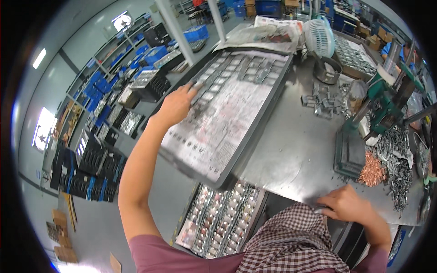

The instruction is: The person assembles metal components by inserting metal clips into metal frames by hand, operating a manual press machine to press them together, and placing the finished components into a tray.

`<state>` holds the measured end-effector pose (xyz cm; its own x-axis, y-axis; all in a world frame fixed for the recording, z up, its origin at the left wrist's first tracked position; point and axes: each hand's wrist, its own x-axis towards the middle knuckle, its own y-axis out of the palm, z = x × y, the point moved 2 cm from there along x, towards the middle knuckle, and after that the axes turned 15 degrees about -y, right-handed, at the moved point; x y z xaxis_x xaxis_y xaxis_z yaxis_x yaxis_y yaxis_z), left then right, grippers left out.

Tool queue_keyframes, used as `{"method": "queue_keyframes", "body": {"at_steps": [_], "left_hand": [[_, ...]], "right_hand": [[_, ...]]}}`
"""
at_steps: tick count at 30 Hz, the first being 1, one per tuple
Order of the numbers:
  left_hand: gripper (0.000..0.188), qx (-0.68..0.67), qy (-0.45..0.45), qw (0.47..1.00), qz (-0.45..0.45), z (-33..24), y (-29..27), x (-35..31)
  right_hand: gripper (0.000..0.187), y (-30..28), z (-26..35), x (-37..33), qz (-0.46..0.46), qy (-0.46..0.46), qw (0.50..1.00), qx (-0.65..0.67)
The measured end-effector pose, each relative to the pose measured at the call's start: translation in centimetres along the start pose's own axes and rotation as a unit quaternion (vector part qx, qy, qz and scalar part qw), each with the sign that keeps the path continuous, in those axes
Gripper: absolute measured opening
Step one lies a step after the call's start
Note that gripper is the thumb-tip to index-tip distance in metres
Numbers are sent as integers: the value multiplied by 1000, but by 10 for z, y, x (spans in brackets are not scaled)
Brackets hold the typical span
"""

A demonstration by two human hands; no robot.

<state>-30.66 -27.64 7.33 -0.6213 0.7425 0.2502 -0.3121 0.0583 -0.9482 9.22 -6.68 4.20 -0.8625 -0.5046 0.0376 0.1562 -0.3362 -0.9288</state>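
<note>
The person's left hand (175,105) reaches out with fingers spread open, fingertips touching small metal parts (214,77) laid in rows on a large dark rectangular tray lined with newspaper (255,132). The tray rests on a grey metal workbench (296,150). The right hand (347,204) lies curled at the bench's near edge; whether it grips anything cannot be told.

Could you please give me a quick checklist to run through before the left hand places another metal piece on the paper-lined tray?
1. Left hand over the tray, fingertips on a small piece: ok.
2. Free paper beyond the rows of metal pieces: ok.
3. Tray fully supported: not ok, its near corner overhangs the metal table.
4. Right hand steady at the table edge: ok.
5. Right hand's contents: cannot tell.
</note>
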Motion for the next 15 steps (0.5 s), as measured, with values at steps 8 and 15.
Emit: {"method": "queue_keyframes", "body": {"at_steps": [8,15], "left_hand": [[61,212,170,934,232,-1,64,129],[55,185,157,956,167,-9,64,143]], "right_hand": [[14,44,-17,-148,-388,415,820,62],[24,78,-29,-163,-441,442,780,-44]]}}
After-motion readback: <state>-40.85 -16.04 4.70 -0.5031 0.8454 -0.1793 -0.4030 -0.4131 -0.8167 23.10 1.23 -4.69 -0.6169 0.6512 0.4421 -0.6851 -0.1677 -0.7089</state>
